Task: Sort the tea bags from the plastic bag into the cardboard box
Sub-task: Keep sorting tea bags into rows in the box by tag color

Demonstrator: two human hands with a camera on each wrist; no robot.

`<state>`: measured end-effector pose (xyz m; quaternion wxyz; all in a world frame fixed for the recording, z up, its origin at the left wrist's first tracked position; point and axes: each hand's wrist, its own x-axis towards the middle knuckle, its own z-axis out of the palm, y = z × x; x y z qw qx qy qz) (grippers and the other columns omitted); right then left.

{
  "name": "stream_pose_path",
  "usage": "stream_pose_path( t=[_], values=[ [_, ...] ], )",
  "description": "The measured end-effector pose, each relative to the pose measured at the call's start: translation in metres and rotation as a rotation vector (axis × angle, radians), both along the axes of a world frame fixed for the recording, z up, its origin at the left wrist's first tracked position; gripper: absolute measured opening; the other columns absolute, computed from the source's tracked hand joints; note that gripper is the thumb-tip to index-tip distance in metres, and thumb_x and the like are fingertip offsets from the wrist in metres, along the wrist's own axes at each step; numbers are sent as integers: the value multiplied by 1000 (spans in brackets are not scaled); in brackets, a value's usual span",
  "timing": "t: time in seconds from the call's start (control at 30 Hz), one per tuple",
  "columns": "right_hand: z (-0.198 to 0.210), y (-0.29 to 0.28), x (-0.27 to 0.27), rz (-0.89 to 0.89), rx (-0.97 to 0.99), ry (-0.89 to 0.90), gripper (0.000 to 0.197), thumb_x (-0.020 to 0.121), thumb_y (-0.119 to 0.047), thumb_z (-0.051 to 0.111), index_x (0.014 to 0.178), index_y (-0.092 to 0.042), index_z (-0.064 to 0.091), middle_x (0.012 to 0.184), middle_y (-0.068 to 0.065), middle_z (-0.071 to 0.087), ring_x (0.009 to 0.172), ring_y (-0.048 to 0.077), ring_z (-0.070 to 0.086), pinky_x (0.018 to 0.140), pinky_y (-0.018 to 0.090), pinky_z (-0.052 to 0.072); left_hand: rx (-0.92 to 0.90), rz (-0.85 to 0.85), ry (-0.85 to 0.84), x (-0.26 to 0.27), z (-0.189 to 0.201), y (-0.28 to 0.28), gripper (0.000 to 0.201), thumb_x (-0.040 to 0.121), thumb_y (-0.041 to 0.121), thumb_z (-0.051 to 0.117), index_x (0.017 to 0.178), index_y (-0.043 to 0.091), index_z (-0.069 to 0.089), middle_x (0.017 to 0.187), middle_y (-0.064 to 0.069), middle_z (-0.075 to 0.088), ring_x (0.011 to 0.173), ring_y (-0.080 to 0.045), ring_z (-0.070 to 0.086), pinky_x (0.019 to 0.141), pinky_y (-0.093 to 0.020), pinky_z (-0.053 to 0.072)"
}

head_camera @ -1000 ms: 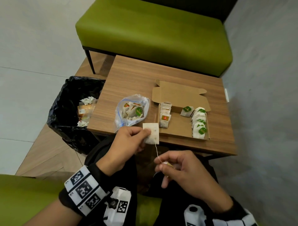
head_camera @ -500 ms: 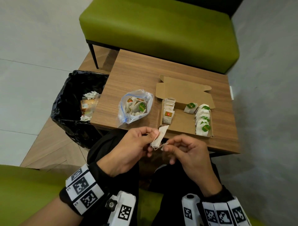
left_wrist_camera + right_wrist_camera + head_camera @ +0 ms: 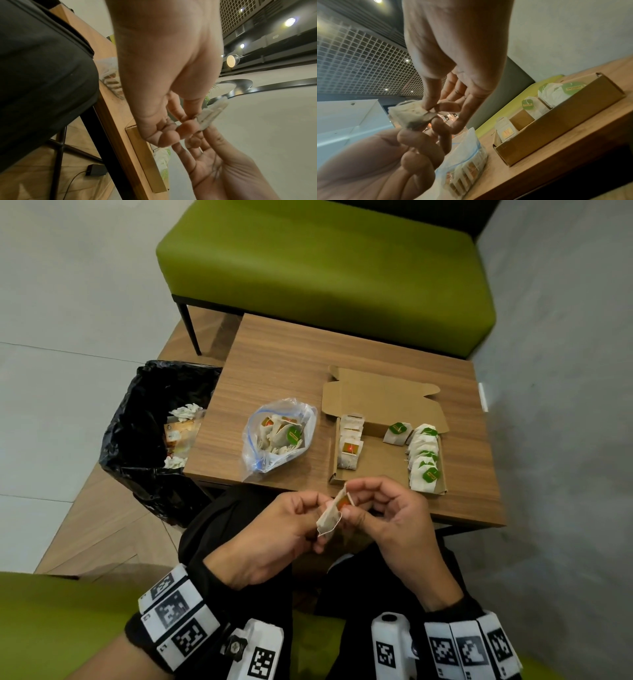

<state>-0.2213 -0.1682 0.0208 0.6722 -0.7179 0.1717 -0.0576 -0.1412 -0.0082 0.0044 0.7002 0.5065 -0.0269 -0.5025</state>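
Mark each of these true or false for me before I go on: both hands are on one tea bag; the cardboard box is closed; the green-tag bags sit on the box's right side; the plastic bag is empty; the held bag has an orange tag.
1. Both hands hold one tea bag: true; left hand and right hand pinch it together.
2. The cardboard box is closed: false; its lid is folded back.
3. Green-tag bags sit on the box's right side: true.
4. The plastic bag is empty: false; tea bags remain inside.
5. The held bag has an orange tag: true.
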Motion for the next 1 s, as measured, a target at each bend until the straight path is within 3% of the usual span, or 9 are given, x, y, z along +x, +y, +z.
stream_pose_path(
  t=[0.07, 0.13, 0.23, 0.3, 0.4, 0.5, 0.6, 0.8, 1.0],
  values=[
    [-1, -1, 1, 22, 5, 38, 35, 75, -6, 81, 105, -23, 73, 89, 7, 70, 83, 20, 64, 80, 38, 60, 0, -21, 5, 0, -1, 0, 21, 94, 5, 58, 107, -11, 62, 75, -9, 56, 59, -12, 47, 58, -27, 39],
    [-3, -3, 0, 68, 11, 83, 32, 76, -16, 81, 106, -25, 74, 91, 3, 72, 85, 23, 66, 81, 39, 59, 0, -37, -5, 1, 0, 0, 30, 93, 5, 59, 118, -12, 59, 80, -10, 58, 61, -12, 49, 60, -28, 40],
    [-4, -5, -3, 75, 44, 115, 29, 75, -26, 80, 103, -20, 74, 97, 3, 76, 93, 25, 70, 82, 38, 59, 21, -50, -13, 3, 2, -2, 28, 90, 10, 60, 114, -5, 66, 82, -12, 65, 66, -14, 57, 63, -26, 45],
    [-6, -7, -3, 13, 47, 118, 22, 77, -21, 80, 98, -17, 74, 94, 4, 77, 88, 21, 72, 78, 33, 59, 86, -50, -58, 6, 4, -3, 24, 93, 13, 57, 107, 2, 72, 88, -12, 71, 76, -16, 63, 69, -29, 47],
    [-11, -12, -3, -50, 69, 129, 15, 81, -12, 78, 96, -12, 74, 89, 8, 77, 78, 19, 70, 71, 29, 57, 220, -44, -248, 13, 6, -6, 31, 99, 14, 48, 97, 11, 78, 97, -6, 75, 89, -16, 66, 80, -31, 49],
    [-13, -16, -1, -80, 108, 133, 15, 80, -8, 78, 95, -11, 74, 91, 10, 77, 79, 20, 70, 69, 32, 59, 256, -136, -539, 17, 17, -11, 30, 100, 17, 49, 89, 20, 77, 84, 8, 75, 80, 0, 66, 74, -14, 49],
    [-11, -18, 2, -150, 196, 102, 17, 78, -1, 78, 91, -9, 72, 89, 12, 77, 79, 22, 72, 66, 30, 60, 246, -222, -709, 20, 17, -17, 16, 94, 22, 62, 100, 28, 75, 94, 6, 76, 89, -9, 70, 80, -26, 56],
    [-14, -24, 6, -212, 233, 74, 14, 79, -2, 78, 89, -9, 70, 84, 9, 76, 79, 22, 73, 66, 35, 61, 238, 3, -609, 16, 13, -36, 16, 90, 15, 66, 103, 17, 74, 94, -1, 78, 92, -19, 74, 89, -50, 57],
    [-11, -30, 11, -222, 141, 133, 12, 81, -14, 80, 91, -13, 72, 85, 8, 74, 76, 20, 70, 70, 41, 60, 246, 132, -585, 15, 4, -45, 13, 91, 15, 66, 101, 14, 74, 90, -3, 78, 88, -18, 74, 85, -39, 59]
  ],
)
